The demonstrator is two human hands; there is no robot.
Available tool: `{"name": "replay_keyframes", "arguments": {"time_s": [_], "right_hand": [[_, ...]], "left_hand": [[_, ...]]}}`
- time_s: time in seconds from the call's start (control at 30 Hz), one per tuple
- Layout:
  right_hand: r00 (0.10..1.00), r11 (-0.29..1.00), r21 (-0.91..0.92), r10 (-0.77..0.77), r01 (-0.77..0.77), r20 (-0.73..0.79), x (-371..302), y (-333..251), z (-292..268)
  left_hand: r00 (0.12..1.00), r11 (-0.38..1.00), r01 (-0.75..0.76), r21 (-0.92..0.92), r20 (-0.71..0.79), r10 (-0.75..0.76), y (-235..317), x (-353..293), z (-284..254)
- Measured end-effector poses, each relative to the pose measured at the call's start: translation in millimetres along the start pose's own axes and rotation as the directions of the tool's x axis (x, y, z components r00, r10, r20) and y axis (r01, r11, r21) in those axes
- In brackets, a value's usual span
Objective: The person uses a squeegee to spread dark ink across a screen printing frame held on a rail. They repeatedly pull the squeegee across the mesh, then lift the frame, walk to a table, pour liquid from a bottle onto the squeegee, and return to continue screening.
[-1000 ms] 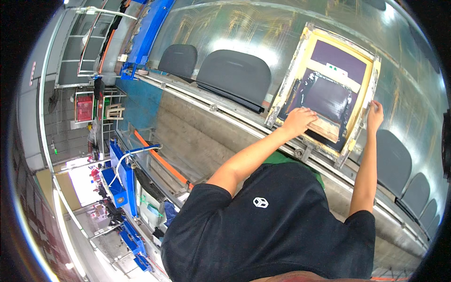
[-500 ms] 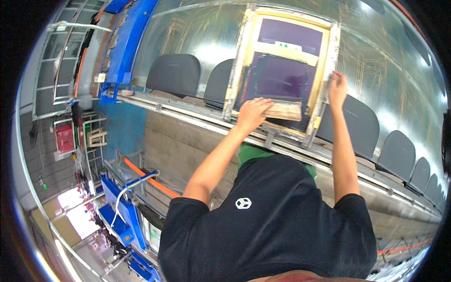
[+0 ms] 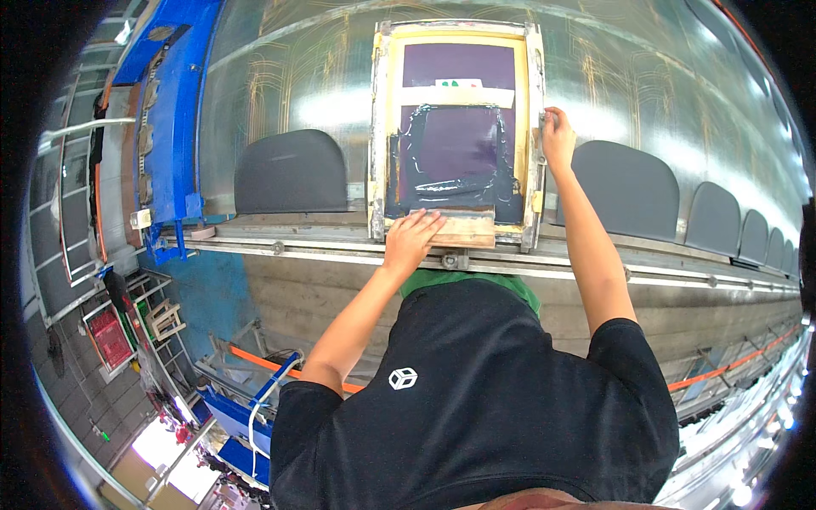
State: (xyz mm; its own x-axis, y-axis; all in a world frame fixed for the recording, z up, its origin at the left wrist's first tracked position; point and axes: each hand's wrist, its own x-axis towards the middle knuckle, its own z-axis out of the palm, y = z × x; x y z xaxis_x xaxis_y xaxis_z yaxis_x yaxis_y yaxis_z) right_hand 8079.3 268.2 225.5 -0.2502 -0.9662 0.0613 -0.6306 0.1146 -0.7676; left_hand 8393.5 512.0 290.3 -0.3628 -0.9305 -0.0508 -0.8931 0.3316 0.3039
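A screen-printing frame (image 3: pixel 380 119) with a dark purple mesh (image 3: pixel 459 140) lies in front of me on the long table. Dark, wet-looking ink (image 3: pixel 450 189) borders a rectangle in its mesh. My left hand (image 3: pixel 410 242) is closed over the left end of a squeegee (image 3: pixel 466 232) with a wooden handle, at the near end of the frame. On the frame's right side my right hand (image 3: pixel 558 140) has its fingers curled at the outer edge, by a small metal fitting. The squeegee's blade and whatever lies under the frame are hidden.
Dark grey rounded panels (image 3: pixel 291 172) lie in a row along the table (image 3: pixel 314 102), several of them to the right. A metal rail (image 3: pixel 331 249) runs along its near edge. Blue machinery (image 3: pixel 174 127) stands at the left, and a red crate (image 3: pixel 110 338) is at lower left.
The frame has shifted left along the table, now hiding a panel that partly showed beside it. The squeegee sits closer to the frame's near rim. My view has turned, so the table looks straighter.
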Motion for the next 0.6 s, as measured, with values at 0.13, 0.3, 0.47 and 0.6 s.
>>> {"name": "replay_keyframes", "arguments": {"time_s": [0.13,0.3,0.47,0.6], "right_hand": [[0.998,1.000,0.022,0.017,-0.018,0.069,2.2,2.6,-4.4],[0.916,0.868,-0.304,-0.343,0.393,0.207,8.0,-22.2,-32.0],[0.700,0.796,-0.089,-0.465,0.598,0.542,-16.9,-101.9,-16.3],[0.663,0.763,-0.185,-0.382,0.620,0.644,-53.4,-81.9,4.4]], "left_hand": [[0.998,1.000,-0.017,-0.002,-0.062,0.016,-9.1,12.0,16.7],[0.999,1.000,0.011,0.029,-0.050,-0.009,-52.9,109.1,-1.7],[0.996,0.977,0.049,-0.210,-0.066,-0.064,-71.5,184.5,-47.7],[0.993,0.987,0.072,-0.144,-0.084,-0.084,-55.1,165.6,-29.5]]}}
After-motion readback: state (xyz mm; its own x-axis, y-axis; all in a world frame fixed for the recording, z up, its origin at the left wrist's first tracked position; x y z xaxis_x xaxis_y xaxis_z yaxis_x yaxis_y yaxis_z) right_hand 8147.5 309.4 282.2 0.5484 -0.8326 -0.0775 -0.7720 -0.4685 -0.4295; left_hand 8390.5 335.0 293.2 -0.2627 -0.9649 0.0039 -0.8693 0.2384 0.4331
